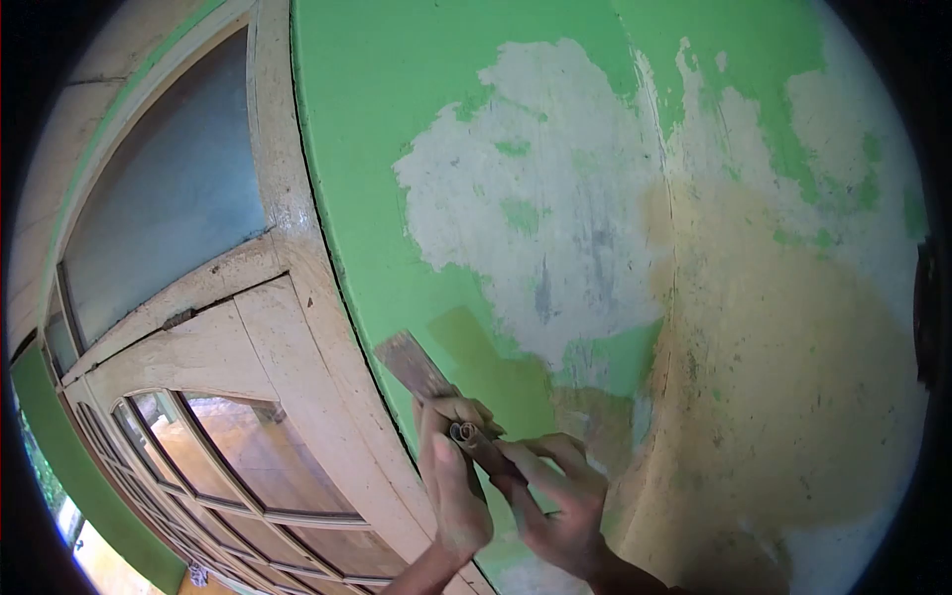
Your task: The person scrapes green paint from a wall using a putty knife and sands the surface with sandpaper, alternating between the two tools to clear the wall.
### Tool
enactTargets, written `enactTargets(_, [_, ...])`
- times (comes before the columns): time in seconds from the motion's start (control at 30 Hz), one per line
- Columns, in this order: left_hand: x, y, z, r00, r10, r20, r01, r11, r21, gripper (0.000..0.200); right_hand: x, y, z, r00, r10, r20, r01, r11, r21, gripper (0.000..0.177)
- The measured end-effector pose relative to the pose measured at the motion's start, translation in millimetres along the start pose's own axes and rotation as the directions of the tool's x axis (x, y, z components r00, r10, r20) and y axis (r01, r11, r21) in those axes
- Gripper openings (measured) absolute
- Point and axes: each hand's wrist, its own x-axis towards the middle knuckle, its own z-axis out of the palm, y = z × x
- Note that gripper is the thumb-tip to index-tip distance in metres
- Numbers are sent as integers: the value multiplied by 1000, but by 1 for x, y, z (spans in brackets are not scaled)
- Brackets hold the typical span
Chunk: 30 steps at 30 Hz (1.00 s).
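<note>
A flat, worn scraper-like blade [412, 364] points up and left from my left hand [458, 486], whose fingers are wrapped round its lower part. My right hand [563, 501] pinches a dark rolled piece [484, 454] with a curled, tube-like end. That end lies against the fingers of my left hand. Both hands are close together in front of the green wall [367, 119], where a large patch of paint is gone and grey plaster [555, 188] shows.
To the left stands a pale wooden door [188, 347] with glass panes and a frosted window [174, 188] above it. The door frame [327, 337] runs beside the wall. A dark object [927, 312] is at the far right edge.
</note>
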Motion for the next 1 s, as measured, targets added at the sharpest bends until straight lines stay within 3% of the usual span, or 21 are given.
enactTargets(0.03, [8,0,-3,999,29,30,-29,1000,-6,40,8,0,-8,1000,-4,1,4,1000,-1,35])
enactTargets(0.07, [18,4,-10,995,-101,16,102,987,-126,32,16,2,-16,1000,21,-12,-20,1000,19,28])
enactTargets(0.1, [31,15,-11,994,-105,23,105,994,-3,24,25,5,-23,999,43,-24,-42,998,40,23])
enactTargets(0.13, [46,28,-10,994,-109,29,104,987,119,18,36,14,-29,985,-22,-172,24,1000,10,23])
enactTargets(0.2, [76,46,-10,993,64,101,-106,862,495,36,64,28,-40,918,-122,-376,103,992,-70,27])
enactTargets(0.27, [107,73,-2,944,184,274,-324,675,663,56,99,42,-47,858,-222,-462,174,974,-145,31])
enactTargets(0.33, [152,80,-2,758,336,560,-649,296,701,69,134,55,-43,826,-276,-491,221,961,-167,32])
enactTargets(0.37, [163,86,5,761,329,559,-645,289,708,69,151,58,-41,807,-289,-514,238,957,-165,28])
enactTargets(0.43, [171,98,24,841,42,539,-531,244,811,66,173,63,-35,792,-293,-536,252,956,-150,26])
enactTargets(0.47, [174,91,28,816,117,566,-578,186,795,65,181,64,-33,793,-292,-534,244,956,-160,27])
enactTargets(0.57, [170,84,28,819,118,561,-571,75,817,65,188,75,-27,782,-321,-535,267,947,-177,29])
enactTargets(0.7, [176,93,21,804,22,594,-591,123,797,62,188,77,-28,766,-349,-540,292,937,-191,30])
enactTargets(0.77, [192,93,22,726,136,674,-683,30,730,60,187,75,-26,772,-325,-546,283,945,-163,30])
enactTargets(0.87, [197,107,34,758,34,651,-651,-8,759,59,188,75,-26,772,-328,-545,287,944,-163,29])
enactTargets(1.0, [185,100,27,770,48,637,-631,-97,770,59,187,76,-31,781,-344,-521,316,938,-144,29])
